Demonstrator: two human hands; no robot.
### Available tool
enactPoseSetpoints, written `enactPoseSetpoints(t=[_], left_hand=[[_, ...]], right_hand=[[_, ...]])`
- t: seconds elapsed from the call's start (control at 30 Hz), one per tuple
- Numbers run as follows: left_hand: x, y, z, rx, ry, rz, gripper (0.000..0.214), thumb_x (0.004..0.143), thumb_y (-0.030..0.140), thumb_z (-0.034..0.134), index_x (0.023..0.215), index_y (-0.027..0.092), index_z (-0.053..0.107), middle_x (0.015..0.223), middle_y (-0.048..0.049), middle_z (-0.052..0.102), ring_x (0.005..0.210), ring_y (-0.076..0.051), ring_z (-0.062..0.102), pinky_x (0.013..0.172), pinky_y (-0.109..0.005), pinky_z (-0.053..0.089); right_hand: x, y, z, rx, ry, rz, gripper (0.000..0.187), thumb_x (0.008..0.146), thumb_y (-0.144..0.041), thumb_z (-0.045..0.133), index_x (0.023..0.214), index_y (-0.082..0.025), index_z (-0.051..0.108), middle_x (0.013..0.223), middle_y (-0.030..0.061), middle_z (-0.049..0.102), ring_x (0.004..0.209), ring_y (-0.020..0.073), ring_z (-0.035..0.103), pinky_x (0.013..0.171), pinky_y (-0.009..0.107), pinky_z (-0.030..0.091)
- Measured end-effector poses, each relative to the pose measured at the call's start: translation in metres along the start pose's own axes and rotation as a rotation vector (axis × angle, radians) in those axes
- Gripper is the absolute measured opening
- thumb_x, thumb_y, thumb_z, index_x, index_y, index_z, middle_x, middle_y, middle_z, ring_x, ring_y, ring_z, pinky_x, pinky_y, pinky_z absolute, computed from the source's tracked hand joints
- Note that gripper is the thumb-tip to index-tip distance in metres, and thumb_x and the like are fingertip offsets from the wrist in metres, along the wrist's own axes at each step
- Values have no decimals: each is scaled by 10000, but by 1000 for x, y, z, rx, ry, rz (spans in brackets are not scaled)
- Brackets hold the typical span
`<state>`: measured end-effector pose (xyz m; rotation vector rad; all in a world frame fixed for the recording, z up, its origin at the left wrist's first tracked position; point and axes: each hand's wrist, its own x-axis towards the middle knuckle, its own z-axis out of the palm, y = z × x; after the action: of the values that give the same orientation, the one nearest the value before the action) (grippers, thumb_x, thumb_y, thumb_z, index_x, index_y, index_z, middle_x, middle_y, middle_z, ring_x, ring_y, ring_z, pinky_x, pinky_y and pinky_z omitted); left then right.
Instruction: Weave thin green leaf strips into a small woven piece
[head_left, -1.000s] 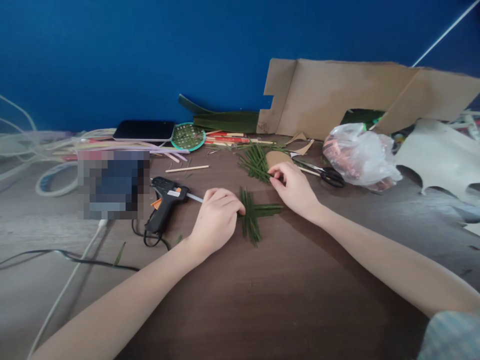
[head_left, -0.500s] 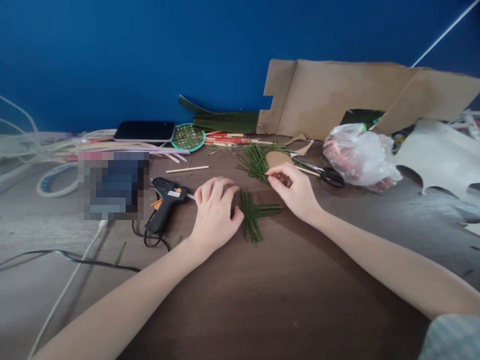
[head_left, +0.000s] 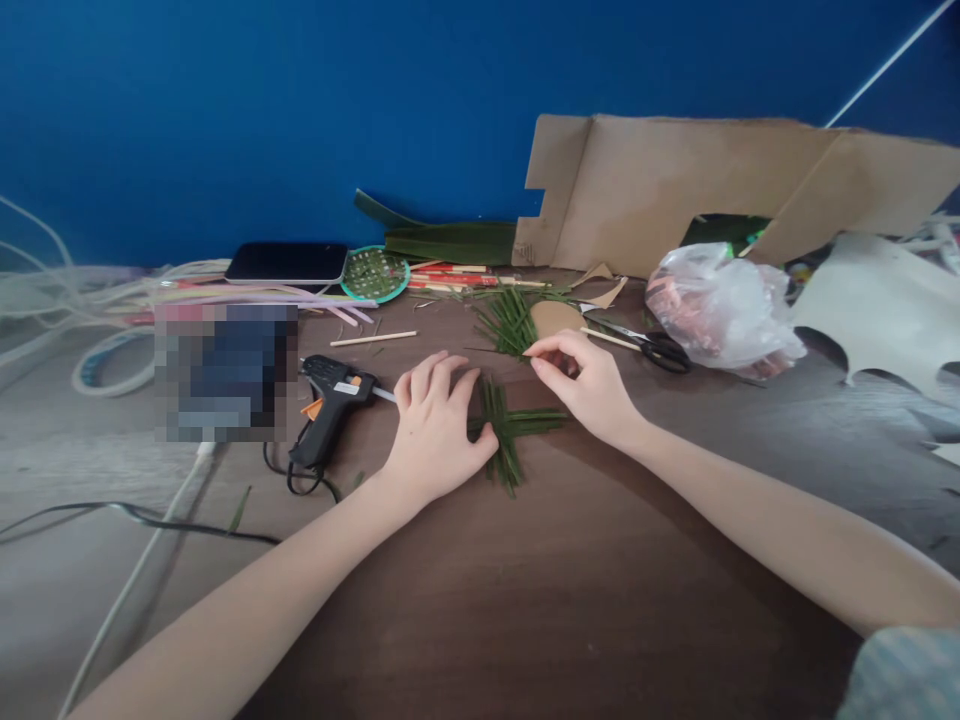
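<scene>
Two bundles of thin green leaf strips [head_left: 507,450] lie crossed on the table. My left hand [head_left: 439,425] rests over their left side with fingers spread and curved, its thumb touching the strips. Just behind the cross, my right hand [head_left: 589,385] has thumb and forefinger pinched together. A thin dark strip [head_left: 481,350] runs left from that pinch and looks like a single leaf strip. A loose pile of cut leaf strips [head_left: 506,322] lies just beyond the right fingertips, beside a rounded piece of brown cardboard [head_left: 556,318].
Left of my left hand lies a black glue gun [head_left: 330,405] with its cord. Scissors [head_left: 660,352] and a plastic bag [head_left: 720,315] are to the right. A cardboard sheet [head_left: 675,190] leans on the blue wall. A phone [head_left: 286,262] and a round green-rimmed tray [head_left: 375,290] sit behind.
My left hand has shifted slightly right, its thumb now over the crossed strips. My right hand has moved a little left, and the thin strip shows beside its fingertips.
</scene>
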<state>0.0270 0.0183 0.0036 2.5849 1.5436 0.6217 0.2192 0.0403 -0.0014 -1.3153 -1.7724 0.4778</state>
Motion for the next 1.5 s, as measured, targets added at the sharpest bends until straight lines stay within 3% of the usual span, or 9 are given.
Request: enactPoseSetpoints(t=[0.47, 0.8, 1.0, 1.27, 1.5], left_hand=[[-3, -1, 0, -22, 58, 42, 283, 718, 217, 557, 986, 190, 468, 1156, -116, 493, 1194, -291, 373, 971, -454, 289], [-5, -2, 0, 15, 98, 109, 223, 742, 181, 539, 956, 200, 479, 1132, -116, 445, 1109, -283, 389, 907, -448, 335], [-6, 0, 0, 31, 92, 61, 206, 734, 192, 561, 935, 202, 520, 1136, -109, 426, 1038, -283, 393, 839, -436, 362], [-4, -1, 1, 8, 78, 37, 254, 719, 210, 573, 960, 187, 494, 1142, -110, 453, 1072, -277, 397, 890, -436, 334], [-2, -2, -1, -53, 28, 97, 220, 738, 161, 542, 946, 203, 481, 1046, -57, 579, 1123, -265, 420, 923, -428, 292]], right_hand=[[2, 3, -1, 43, -19, 48, 90, 791, -220, 566, 806, -193, 651, 726, 5, 635, 629, 131, 525, 575, 270, 398], [1, -2, -5, 7, -259, -35, 78, 783, -179, 599, 783, -190, 676, 727, 8, 641, 678, 135, 538, 621, 270, 414], [2, -1, -6, -8, -224, 37, 84, 779, -172, 599, 791, -169, 682, 730, 7, 636, 608, 109, 505, 597, 252, 398], [1, -1, -6, 15, -197, 37, 88, 781, -182, 589, 793, -168, 675, 744, 11, 633, 613, 108, 502, 599, 248, 398], [1, 0, -5, 18, -200, 31, 90, 784, -196, 582, 795, -178, 670, 740, 12, 630, 623, 115, 505, 604, 256, 404]])
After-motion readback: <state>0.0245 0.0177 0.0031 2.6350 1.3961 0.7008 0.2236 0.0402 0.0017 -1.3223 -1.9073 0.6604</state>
